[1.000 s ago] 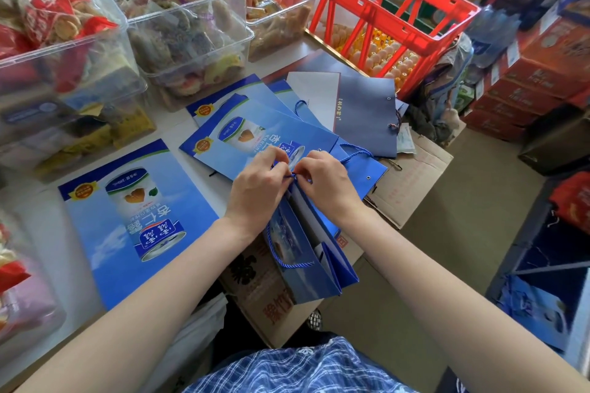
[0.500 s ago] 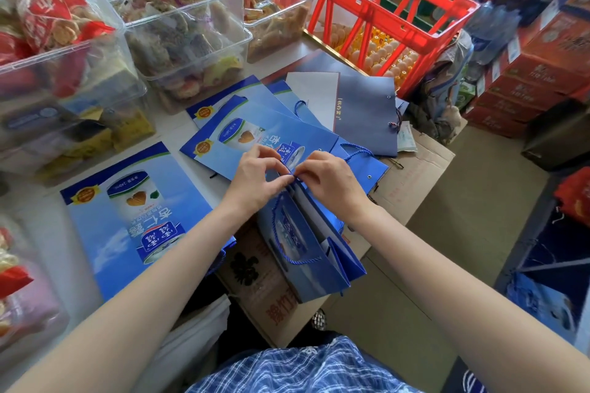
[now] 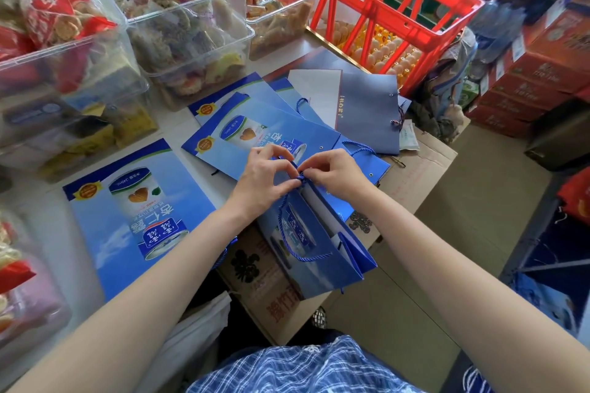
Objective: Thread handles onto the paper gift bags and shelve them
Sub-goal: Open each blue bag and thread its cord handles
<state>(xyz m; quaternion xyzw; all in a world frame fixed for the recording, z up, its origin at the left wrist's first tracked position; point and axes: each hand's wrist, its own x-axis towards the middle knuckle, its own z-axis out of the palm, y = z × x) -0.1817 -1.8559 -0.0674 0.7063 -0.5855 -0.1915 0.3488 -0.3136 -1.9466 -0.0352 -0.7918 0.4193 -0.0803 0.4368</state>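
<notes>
Pinching the blue cord point(image 3: 299, 176) are both hands, left hand point(image 3: 265, 180) and right hand point(image 3: 335, 174), at the gift bag point(image 3: 319, 239) mouth; bag lying lengthwise, mouth pointing away

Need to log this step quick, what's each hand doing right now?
Left hand: pinching the blue cord at the top edge of the open gift bag.
Right hand: pinching the same cord.

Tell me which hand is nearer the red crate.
Right. The right hand is below the red crate, on its side; the left hand is farther left.
</notes>
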